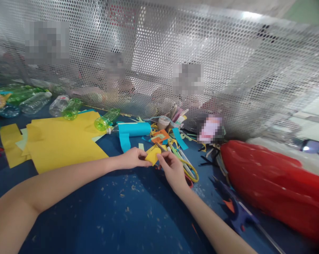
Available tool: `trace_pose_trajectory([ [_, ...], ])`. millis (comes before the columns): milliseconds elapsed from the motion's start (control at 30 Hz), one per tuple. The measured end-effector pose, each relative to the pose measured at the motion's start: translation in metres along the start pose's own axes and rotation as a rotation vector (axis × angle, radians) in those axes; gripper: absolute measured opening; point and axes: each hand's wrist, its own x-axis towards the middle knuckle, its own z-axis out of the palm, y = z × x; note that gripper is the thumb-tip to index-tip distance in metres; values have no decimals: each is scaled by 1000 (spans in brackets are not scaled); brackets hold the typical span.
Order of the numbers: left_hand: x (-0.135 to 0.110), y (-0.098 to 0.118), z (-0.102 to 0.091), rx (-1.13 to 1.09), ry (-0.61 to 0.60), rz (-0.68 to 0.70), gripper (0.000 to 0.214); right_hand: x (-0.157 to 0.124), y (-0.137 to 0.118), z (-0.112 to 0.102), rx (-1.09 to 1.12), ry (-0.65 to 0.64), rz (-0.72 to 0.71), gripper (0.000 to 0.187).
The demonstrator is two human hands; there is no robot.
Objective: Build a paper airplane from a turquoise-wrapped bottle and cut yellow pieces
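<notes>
My left hand (133,157) pinches a small yellow paper piece (152,155) at its left edge, just above the blue table (117,211). My right hand (172,169) is closed on scissors (187,165) with yellow-green handles, whose blades reach up to the yellow piece. Just beyond the hands lies a bottle wrapped in cyan paper (133,129), with orange and cyan paper scraps (162,135) beside it.
Large yellow sheets (61,141) lie at left, with several clear and green plastic bottles (69,107) behind them. A red glossy bag (276,187) fills the right side. A perforated metal screen (175,53) closes the back; blurred people sit behind it. Pens and tape (172,118) stand by the screen.
</notes>
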Motion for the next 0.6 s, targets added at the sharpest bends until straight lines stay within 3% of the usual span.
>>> trace_pose_trajectory([
  [133, 0, 1, -1, -198, -36, 5, 31, -1, 0, 1, 37, -71, -2, 32],
  [267, 1, 1, -1, -397, 27, -16, 29, -3, -3, 2, 20, -143, -3, 32],
  [600, 2, 1, -1, -448, 57, -27, 27, -5, -6, 4, -40, -170, -26, 28],
])
